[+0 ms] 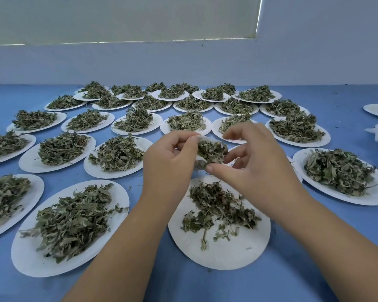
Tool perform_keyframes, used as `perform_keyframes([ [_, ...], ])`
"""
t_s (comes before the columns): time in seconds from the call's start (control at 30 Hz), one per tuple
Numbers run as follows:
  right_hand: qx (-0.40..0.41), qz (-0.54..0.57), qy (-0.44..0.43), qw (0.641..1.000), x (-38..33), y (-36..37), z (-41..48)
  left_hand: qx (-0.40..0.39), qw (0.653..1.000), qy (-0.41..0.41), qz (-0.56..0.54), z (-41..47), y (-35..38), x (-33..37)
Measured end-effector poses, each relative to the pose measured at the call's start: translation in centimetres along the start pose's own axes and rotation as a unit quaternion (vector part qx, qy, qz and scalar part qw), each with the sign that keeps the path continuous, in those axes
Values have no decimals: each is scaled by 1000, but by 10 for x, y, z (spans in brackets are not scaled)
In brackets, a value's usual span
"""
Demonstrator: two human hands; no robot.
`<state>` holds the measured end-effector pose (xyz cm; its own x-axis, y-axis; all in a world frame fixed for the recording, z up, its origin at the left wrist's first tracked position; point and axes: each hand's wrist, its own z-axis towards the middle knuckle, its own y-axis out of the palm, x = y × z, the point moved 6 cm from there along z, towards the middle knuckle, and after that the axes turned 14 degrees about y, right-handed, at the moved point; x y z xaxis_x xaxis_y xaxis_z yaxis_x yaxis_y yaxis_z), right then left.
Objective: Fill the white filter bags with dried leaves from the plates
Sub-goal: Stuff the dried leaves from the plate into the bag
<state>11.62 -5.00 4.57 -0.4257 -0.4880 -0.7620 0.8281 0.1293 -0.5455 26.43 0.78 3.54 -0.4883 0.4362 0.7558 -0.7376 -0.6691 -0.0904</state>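
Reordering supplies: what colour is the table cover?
The cover is plain blue; head view.

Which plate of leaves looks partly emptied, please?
The plate under the left hand and right hand: its leaves thin and scattered, bare white showing; the others carry full heaps.

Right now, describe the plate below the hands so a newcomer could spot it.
On the blue table, find the nearest row of plates. The plate lies directly below the filter bag. Unlike its heaped neighbours, its leaves are sparse and scattered, leaving much bare white.
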Motion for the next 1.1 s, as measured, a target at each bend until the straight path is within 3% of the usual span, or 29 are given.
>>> perform_keyframes([
  [0.2,-36,34,60,997,7,-1,5,-5,1000,2,6,-1,0,1],
  [0.47,-33,115,34,992,5,-4,7,-9,1000,15,-2,-2,2,1],
  [0.7,32,21,-62,997,-8,-3,-2,-42,997,64,14,-4,9,7],
  [0.97,37,-6,-25,999,-1,2,-1,-59,997,53,4,-5,11,6],
  [1.1,61,-53,-50,995,-3,1,0,-58,997,42,3,-5,11,7],
])
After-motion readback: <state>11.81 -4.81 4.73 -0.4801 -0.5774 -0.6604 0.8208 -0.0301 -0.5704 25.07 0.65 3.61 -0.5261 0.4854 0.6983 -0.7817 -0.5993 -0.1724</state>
